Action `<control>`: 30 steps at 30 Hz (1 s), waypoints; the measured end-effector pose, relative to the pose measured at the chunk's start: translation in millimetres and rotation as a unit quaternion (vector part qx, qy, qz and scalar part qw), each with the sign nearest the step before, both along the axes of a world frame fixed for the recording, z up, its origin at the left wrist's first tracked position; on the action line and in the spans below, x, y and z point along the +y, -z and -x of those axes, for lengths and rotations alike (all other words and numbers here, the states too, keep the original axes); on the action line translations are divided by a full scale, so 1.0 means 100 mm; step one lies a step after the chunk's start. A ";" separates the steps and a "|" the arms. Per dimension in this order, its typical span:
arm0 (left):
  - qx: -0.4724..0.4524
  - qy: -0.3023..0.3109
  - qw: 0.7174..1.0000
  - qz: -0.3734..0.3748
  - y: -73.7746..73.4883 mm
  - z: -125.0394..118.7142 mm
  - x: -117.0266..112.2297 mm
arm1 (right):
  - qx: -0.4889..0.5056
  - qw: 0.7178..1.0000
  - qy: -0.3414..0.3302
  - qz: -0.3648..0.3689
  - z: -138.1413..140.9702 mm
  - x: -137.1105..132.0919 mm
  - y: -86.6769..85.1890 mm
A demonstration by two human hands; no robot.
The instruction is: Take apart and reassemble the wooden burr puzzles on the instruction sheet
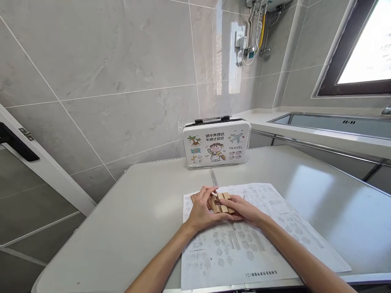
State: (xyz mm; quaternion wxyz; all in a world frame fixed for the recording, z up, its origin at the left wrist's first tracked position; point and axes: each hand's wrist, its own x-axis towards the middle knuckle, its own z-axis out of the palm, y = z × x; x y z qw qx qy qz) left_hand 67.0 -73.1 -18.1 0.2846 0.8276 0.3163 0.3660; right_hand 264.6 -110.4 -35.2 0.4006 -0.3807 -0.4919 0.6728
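Over the printed sheet (259,252) I hold a light-wood block puzzle (223,203) made of notched bars, partly put together with a gap showing in its middle. My right hand (242,209) grips it from the right, thumb pressed on its top. From the left, my left hand (201,207) curves around it, the thumb along its near side and the fingers bent over the far side. Darker brown wooden pieces (193,197) show beside and partly under my left fingers; how many is hidden.
A white cartoon-printed case (216,142) stands at the table's back, against the tiled wall (128,61). The pale table (146,228) has a seam down its middle. A counter with a sink (336,122) lies right, a door handle (18,142) left.
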 end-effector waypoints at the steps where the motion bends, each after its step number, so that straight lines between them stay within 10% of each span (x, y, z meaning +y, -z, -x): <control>1: -0.027 -0.004 0.999 0.028 0.00 -0.02 0.00 | 0.015 1.000 0.002 0.012 0.00 -0.01 -0.01; 5: -0.214 -0.021 0.953 0.213 -0.01 -0.08 -0.01 | 0.068 0.997 0.029 0.014 -0.07 -0.01 -0.03; 12: -0.429 0.059 0.745 0.508 -0.04 -0.13 -0.07 | 0.112 0.990 0.089 -0.002 -0.21 0.03 -0.03; 22: -0.318 0.168 0.750 0.555 -0.04 -0.11 -0.17 | 0.123 0.990 0.071 0.010 -0.23 0.01 -0.02; 30: -0.335 0.137 0.765 0.533 -0.08 -0.11 -0.15 | 0.160 0.986 0.033 0.014 -0.25 0.00 -0.01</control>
